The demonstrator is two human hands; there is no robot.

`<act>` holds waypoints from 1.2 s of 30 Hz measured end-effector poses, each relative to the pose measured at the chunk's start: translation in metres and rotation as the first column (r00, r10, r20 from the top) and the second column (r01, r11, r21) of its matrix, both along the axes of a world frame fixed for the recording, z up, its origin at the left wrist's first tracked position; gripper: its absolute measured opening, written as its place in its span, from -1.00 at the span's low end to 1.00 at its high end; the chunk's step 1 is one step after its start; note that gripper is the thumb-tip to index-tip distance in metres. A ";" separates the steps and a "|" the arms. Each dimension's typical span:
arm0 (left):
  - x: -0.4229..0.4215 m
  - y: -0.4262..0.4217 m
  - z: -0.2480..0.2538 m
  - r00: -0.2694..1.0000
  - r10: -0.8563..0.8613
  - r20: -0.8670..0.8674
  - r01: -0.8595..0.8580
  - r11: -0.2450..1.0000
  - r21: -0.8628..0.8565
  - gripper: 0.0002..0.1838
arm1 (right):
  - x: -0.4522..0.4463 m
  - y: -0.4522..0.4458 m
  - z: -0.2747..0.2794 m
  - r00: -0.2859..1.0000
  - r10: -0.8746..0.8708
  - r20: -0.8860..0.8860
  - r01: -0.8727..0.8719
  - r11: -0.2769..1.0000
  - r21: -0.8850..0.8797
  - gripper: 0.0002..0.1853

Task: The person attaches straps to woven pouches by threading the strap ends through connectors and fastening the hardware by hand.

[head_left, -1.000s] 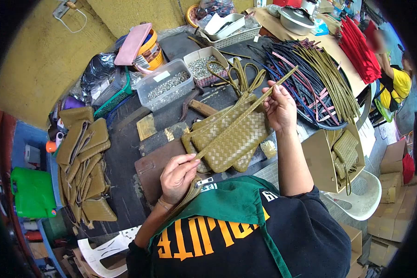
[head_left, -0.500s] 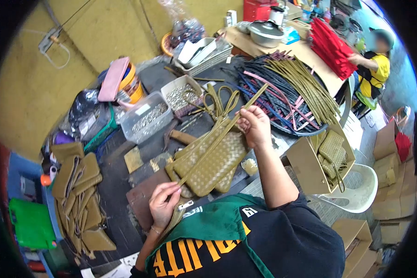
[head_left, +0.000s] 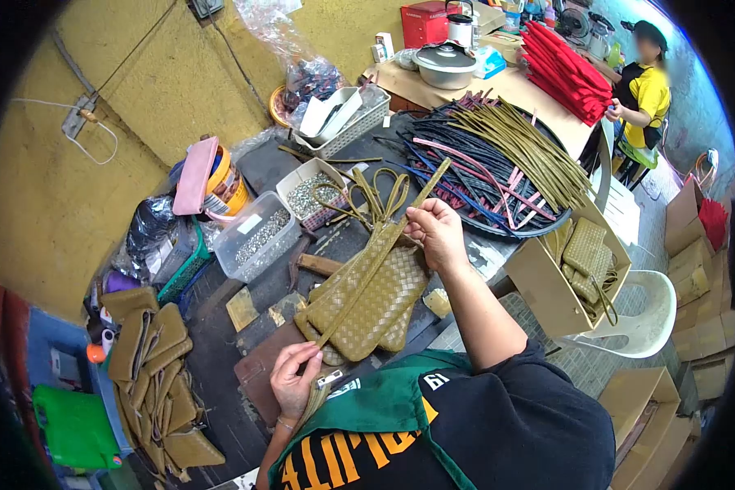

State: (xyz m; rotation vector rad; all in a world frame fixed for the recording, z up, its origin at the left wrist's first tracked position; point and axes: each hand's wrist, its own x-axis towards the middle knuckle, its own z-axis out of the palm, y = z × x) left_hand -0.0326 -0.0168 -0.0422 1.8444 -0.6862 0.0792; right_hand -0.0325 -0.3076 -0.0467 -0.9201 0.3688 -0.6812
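Note:
A long olive strap [head_left: 433, 181] is stretched diagonally between my two hands. My right hand [head_left: 437, 233] pinches it near its far end, which sticks out past my fingers. The near part is pinched in my left hand [head_left: 295, 377], close to my apron; more strap lengths hang below that hand. Under the strap, woven olive pouches [head_left: 388, 306] lie stacked on the dark worktable. Looped olive straps [head_left: 376, 192] rest just beyond the pouches. A hammer with a wooden handle [head_left: 320, 264] lies to their left.
Metal bits fill a clear plastic box [head_left: 257, 237] and a smaller basket [head_left: 310, 194]. A round tray [head_left: 486, 224] holds many coloured strips. Olive pieces [head_left: 151, 367] are piled at left. A cardboard box [head_left: 539, 286] of pouches stands right. Another person [head_left: 652, 102] sits at the far right beside red strips.
My view has shifted slightly. Both hands keep their pinch on the strap, with little movement against the pouches. The other person's arm has drawn back from the red strips.

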 end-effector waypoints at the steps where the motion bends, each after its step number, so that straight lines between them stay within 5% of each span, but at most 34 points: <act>1: 0.000 0.000 0.000 1.000 -0.002 0.001 0.002 1.000 0.002 -0.90 | 0.000 0.000 0.000 1.000 -0.002 0.001 0.002 1.000 0.002 -0.89; 10: 0.000 0.002 -0.003 0.998 -0.003 -0.062 0.004 1.000 0.014 -0.87 | -0.001 -0.003 -0.001 1.000 0.002 0.012 -0.002 1.000 -0.003 -0.88; 12: -0.003 0.002 0.002 0.788 -0.041 -0.614 -0.058 0.988 -0.140 -0.83 | 0.001 -0.004 -0.001 0.991 0.124 0.045 -0.127 0.990 0.059 -0.87; 17: 0.003 -0.007 0.013 0.592 -0.236 -0.770 -0.052 0.943 -0.329 -0.80 | -0.002 0.033 0.011 0.893 0.448 0.035 -0.447 0.894 -0.032 -0.58; 20: 0.002 -0.007 0.006 0.551 -0.381 -0.743 0.019 0.895 -0.445 -0.82 | -0.008 0.057 0.020 0.845 0.535 -0.011 -0.535 0.845 0.001 -0.60; 36: 0.002 -0.007 0.005 0.596 -0.334 -0.730 0.042 0.921 -0.387 -0.84 | -0.005 0.058 0.012 0.849 0.529 -0.015 -0.528 0.845 -0.079 -0.57</act>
